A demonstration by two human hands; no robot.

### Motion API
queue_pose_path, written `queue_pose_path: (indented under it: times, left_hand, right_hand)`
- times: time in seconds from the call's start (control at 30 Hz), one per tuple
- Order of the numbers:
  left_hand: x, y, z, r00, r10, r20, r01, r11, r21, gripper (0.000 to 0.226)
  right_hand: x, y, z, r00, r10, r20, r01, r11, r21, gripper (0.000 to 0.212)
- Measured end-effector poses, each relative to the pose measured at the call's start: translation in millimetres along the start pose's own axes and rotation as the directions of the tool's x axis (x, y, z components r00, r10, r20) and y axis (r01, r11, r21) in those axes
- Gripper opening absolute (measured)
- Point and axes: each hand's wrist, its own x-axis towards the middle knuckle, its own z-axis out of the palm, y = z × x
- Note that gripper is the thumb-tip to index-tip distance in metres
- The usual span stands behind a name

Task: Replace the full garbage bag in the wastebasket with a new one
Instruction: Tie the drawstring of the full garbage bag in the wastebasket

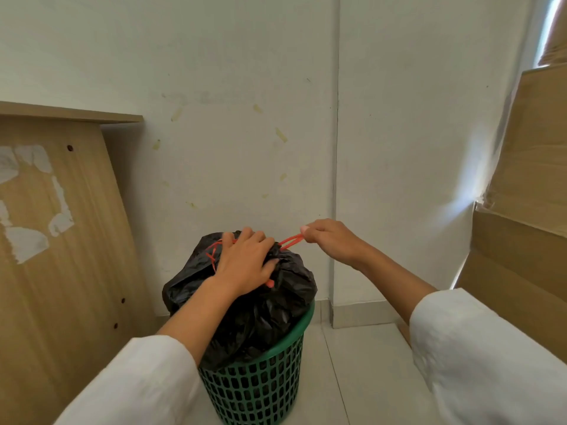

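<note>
Black garbage bag [260,314] — glossy, crinkled plastic — bulges out of the top of the wastebasket [260,391], a round green plastic basket with a lattice of small rectangular holes, standing on pale floor tiles [362,378] near the corner of a white wall [245,87]. The bag's mouth is gathered into a tight pucker, with a thin red drawstring [291,240] running out of it. The left hand [245,265] lies over the gathered top, fingers curled down and clamped on the bunched plastic. The right hand [331,240] is closed in a pinch on the drawstring loop, holding it taut to the right of the bag — thumb and fingers pressed together. Both arms wear white sleeves. A wood-grain board [61,240] with torn white patches leans at left; plastic-wrapped brown panels [527,210] stand at right.
</note>
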Motion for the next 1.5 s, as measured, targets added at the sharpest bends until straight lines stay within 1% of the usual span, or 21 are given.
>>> queue_pose_path:
  times: [0.13,0.27,0.33,0.4,0.53,0.6,0.73,0.83,0.9,0.93,1.03,1.1,1.2,1.27,1.3,1.33,1.37,1.4,1.43,1.47,1.5]
  left_hand:
    - [-4,-25,1,0.998,-0.024,0.06,0.025,1.0,-0.012,0.03]
    - [-11,-34,5,0.991,-0.091,0.095,0.101,0.989,-0.105,0.022]
    - [-16,-34,12,0.989,-0.09,0.119,0.102,0.99,-0.101,0.023]
    - [-21,-35,18,0.983,-0.089,0.161,0.107,0.988,-0.107,0.023]
    - [-30,-43,19,0.972,-0.098,0.213,0.139,0.973,-0.186,0.025]
    - [-30,-43,18,0.968,-0.072,0.24,0.113,0.98,-0.164,0.032]
    - [-24,-42,15,0.957,-0.01,0.291,0.025,0.999,-0.047,0.048]
    - [-26,-57,7,0.963,-0.019,0.267,0.043,0.995,-0.085,0.075]
    - [-31,-69,-2,0.975,-0.041,0.219,0.07,0.99,-0.126,0.089]
    - [-35,-74,-7,0.978,-0.047,0.205,0.074,0.989,-0.126,0.092]
    - [-46,-81,-23,0.985,-0.007,0.17,0.026,0.994,-0.105,0.079]
    - [-50,-82,-32,0.993,0.021,0.12,-0.017,0.999,-0.027,0.065]
    - [-53,-83,-48,0.991,-0.021,0.131,-0.006,0.98,0.198,0.028]
    - [-54,-82,-55,0.99,-0.065,0.125,0.032,0.968,0.25,0.02]
    - [-55,-84,-55,0.99,-0.092,0.104,0.069,0.976,0.206,0.019]
    - [-55,-85,-54,0.986,-0.136,0.095,0.127,0.987,0.097,0.022]
    - [-55,-86,-55,0.975,-0.19,0.114,0.201,0.975,-0.096,0.024]
    - [-54,-85,-57,0.96,-0.226,0.166,0.271,0.899,-0.345,0.025]
    - [-54,-84,-58,0.948,-0.234,0.215,0.317,0.758,-0.57,0.024]
    - [-55,-79,-61,0.946,-0.227,0.23,0.322,0.615,-0.72,0.022]
    - [-55,-75,-63,0.947,-0.223,0.232,0.316,0.513,-0.798,0.02]
  right_hand:
    - [-1,8,-2,0.998,0.004,-0.065,-0.001,0.999,0.053,0.036]
    - [-4,12,9,0.993,0.018,-0.12,-0.002,0.992,0.129,0.048]
    - [-7,13,14,0.99,0.021,-0.141,-0.006,0.994,0.105,0.047]
    - [-8,9,19,0.99,-0.013,-0.142,0.02,0.999,0.05,0.04]
    - [-9,-3,15,0.988,-0.061,-0.141,0.06,0.998,-0.017,0.033]
    - [-8,-4,11,0.985,-0.07,-0.16,0.066,0.997,-0.025,0.034]
    - [-7,-14,21,0.973,-0.154,-0.172,0.149,0.988,-0.045,0.047]
    - [-5,-23,34,0.976,-0.177,-0.127,0.191,0.976,0.105,0.044]
    - [-1,-25,39,0.984,-0.127,-0.124,0.153,0.961,0.231,0.034]
    - [1,-26,42,0.988,-0.096,-0.125,0.129,0.947,0.294,0.033]
    - [3,-31,49,0.993,-0.04,-0.113,0.088,0.884,0.46,0.045]
    - [-2,-38,52,0.996,-0.032,-0.085,0.07,0.865,0.496,0.047]
    - [-6,-50,55,1.0,-0.017,0.011,0.008,0.817,0.576,0.025]
    - [-9,-58,54,0.996,-0.026,0.091,-0.028,0.839,0.544,0.016]
    - [-10,-61,53,0.991,-0.033,0.131,-0.041,0.854,0.519,0.019]
    - [-10,-64,53,0.986,-0.035,0.165,-0.054,0.862,0.504,0.029]
    - [-9,-66,52,0.981,-0.038,0.189,-0.061,0.867,0.495,0.037]
    - [-7,-66,52,0.979,-0.045,0.198,-0.059,0.869,0.491,0.042]
    - [-5,-66,53,0.981,-0.048,0.188,-0.052,0.868,0.494,0.047]
    - [-2,-64,54,0.986,-0.038,0.163,-0.049,0.866,0.497,0.05]
    - [0,-62,55,0.992,-0.018,0.124,-0.046,0.87,0.491,0.049]
